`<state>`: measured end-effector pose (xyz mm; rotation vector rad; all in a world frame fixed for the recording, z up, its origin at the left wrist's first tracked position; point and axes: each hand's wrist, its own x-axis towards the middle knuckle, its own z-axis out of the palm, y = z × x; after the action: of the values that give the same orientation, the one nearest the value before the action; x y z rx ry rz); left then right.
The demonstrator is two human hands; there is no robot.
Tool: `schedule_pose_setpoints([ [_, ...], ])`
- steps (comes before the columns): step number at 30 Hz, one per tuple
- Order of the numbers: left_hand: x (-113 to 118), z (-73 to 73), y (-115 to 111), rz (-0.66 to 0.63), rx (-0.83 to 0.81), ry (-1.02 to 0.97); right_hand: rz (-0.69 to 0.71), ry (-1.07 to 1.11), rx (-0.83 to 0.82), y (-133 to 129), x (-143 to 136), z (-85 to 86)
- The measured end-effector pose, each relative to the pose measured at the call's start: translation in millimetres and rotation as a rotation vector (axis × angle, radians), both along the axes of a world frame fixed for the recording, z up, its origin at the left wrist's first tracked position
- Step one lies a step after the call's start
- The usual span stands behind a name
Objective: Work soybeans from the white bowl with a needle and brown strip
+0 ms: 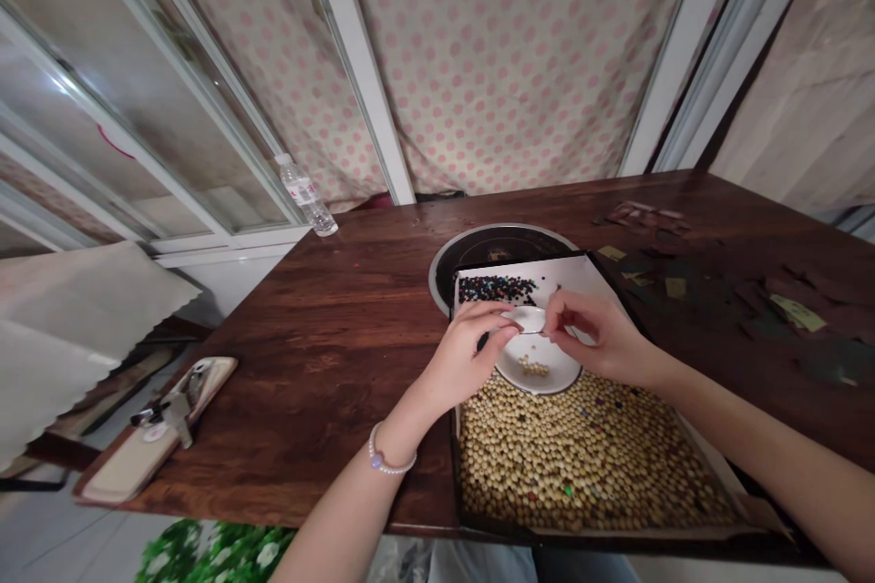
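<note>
A thin dark strand or wire (pixel 531 332) is stretched between my two hands over a white bowl. My left hand (pixel 475 348) pinches its left end, and my right hand (pixel 591 332) pinches the other. In the white bowl (pixel 555 373) lies a small heap of pale beads (pixel 533 367). Under and around the bowl, an open box (pixel 711 465) holds a thick layer of cream-coloured beads (pixel 574 455). Dark beads (pixel 496 288) are gathered at the box's far left corner. A pearl bracelet (pixel 392 463) circles my left wrist.
Behind the box is a round dark tray (pixel 502 241) with a pale rim. A water bottle (pixel 307 196) stands at the table's far left edge. Near left lies a long pale case (pixel 127 465) with small items. Scattered scraps (pixel 797 311) cover the right side. Green leaves (pixel 211 554) show below.
</note>
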<state>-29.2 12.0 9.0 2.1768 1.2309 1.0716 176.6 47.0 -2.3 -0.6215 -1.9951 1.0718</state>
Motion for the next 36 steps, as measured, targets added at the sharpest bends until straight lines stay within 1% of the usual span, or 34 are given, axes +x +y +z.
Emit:
schedule_pose_setpoints([
  [6, 2.9, -3.9, -0.2, -0.016, -0.008, -0.002, -0.002, -0.009, 0.01, 0.5, 1.0, -0.7],
  [13, 2.8, -1.5, -1.1, -0.004, 0.088, -0.015, 0.028, 0.0, -0.023, 0.4, 2.5, -0.4],
  [18, -1.2, -0.7, 0.2, 0.004, 0.182, 0.07, 0.034, -0.02, -0.034, 0.3, 2.3, -0.2],
  [23, -5.3, -3.7, 2.2, -0.011, 0.305, 0.193, 0.043, -0.048, -0.047, 1.5, 2.3, -1.2],
  [26, -6.2, -5.5, 2.4, -0.025, 0.346, 0.251, 0.034, -0.051, -0.08, 2.1, 2.2, -0.9],
  [32, -5.0, -6.7, 1.8, 0.001, 0.365, 0.243, 0.025, -0.029, -0.162, 4.0, 1.3, 0.1],
  [34, -4.8, -6.9, 2.4, 0.005, 0.347, 0.222, 0.011, -0.03, -0.127, 4.8, 1.0, -1.0],
  [36, -4.7, -6.8, 3.3, 0.009, 0.291, 0.181, -0.012, -0.051, -0.039, 4.8, 0.9, -2.3],
])
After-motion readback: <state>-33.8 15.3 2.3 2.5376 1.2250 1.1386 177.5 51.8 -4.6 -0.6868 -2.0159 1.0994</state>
